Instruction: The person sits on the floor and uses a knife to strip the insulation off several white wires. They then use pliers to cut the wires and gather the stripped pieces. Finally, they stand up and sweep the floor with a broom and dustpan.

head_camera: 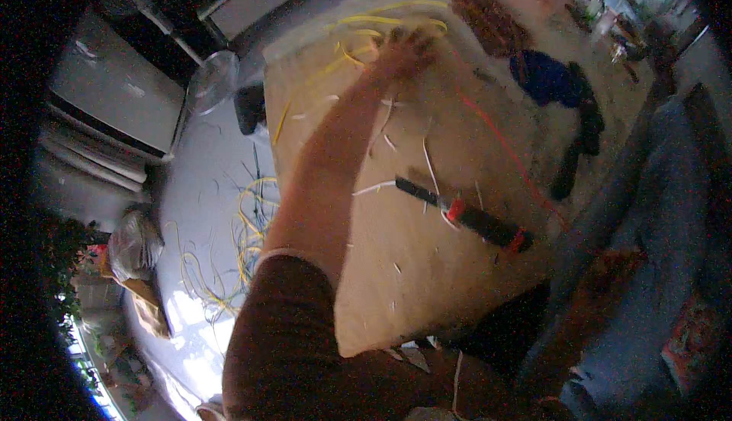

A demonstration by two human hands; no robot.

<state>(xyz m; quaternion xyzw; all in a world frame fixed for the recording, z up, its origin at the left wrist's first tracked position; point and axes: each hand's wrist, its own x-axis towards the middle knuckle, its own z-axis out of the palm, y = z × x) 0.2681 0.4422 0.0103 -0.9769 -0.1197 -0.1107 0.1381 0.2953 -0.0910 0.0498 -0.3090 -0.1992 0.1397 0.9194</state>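
My left hand [405, 49] reaches across the brown board-like tabletop, its spread, blurred fingers beside yellow cable [366, 20]. Nothing shows in its grasp. My right hand [620, 262] is dim and blurred at the right, by blue denim-like fabric; its grip cannot be made out. Between the arms lies a black hand tool with red parts [492, 224], its narrow end by a white wire piece [374, 187]. Short white offcuts [390, 142] are scattered about. A thin red wire [503, 144] runs slantwise across the board.
Dark blue and black cloth, perhaps gloves [546, 78], lies by a brown bristly bundle [490, 21]. Assorted items stand at the upper right. Tangled yellow and green wires [246, 232] lie on the grey floor [197, 192] left of the table. A clear plastic bag [134, 246] and cabinet-like panels are farther left.
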